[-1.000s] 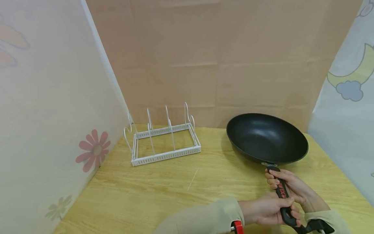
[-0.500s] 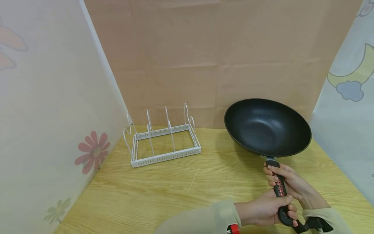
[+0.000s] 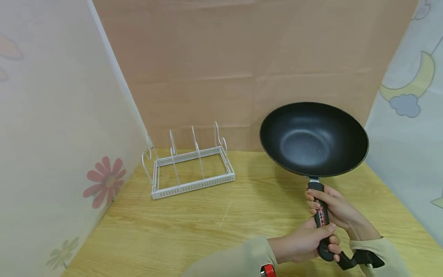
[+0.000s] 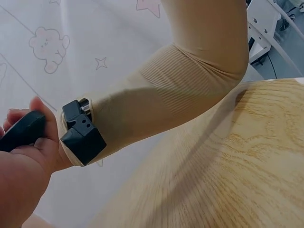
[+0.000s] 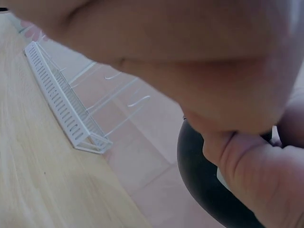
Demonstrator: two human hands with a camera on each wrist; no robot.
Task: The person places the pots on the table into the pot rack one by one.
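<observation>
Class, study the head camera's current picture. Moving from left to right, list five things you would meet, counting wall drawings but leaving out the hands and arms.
Pale green flower drawing → red flower drawing → white wire rack → black pan → yellow crescent moon drawing.

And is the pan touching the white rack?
Apart: the head view shows the pan off to one side of the rack, with table plainly visible between them.
</observation>
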